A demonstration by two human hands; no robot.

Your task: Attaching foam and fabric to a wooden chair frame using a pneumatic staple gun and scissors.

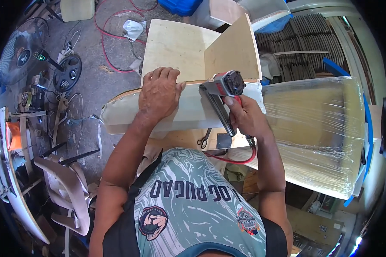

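Observation:
My right hand (pixel 248 119) is wrapped around the handle of a red and grey pneumatic staple gun (pixel 222 84). The gun's nose is close to the upper edge of a long, pale upholstered piece (pixel 122 115); whether it touches cannot be made out. My left hand (pixel 159 95) lies over the same edge, to the left of the gun, its fingers bent over the covering there. Bare plywood panels (pixel 176 45) stand against the far side of the padded piece, one flat and one upright. A red air hose (pixel 236 162) curves from the gun's handle toward me.
Black scissors (pixel 204 138) and a dark square (pixel 224 140) lie on the wooden surface just before me. To the right is a plastic-wrapped cushioned piece (pixel 313 124). A fan (pixel 23 55) stands at far left. Red hose (pixel 105 43) loops across the floor near a white cloth (pixel 133 30).

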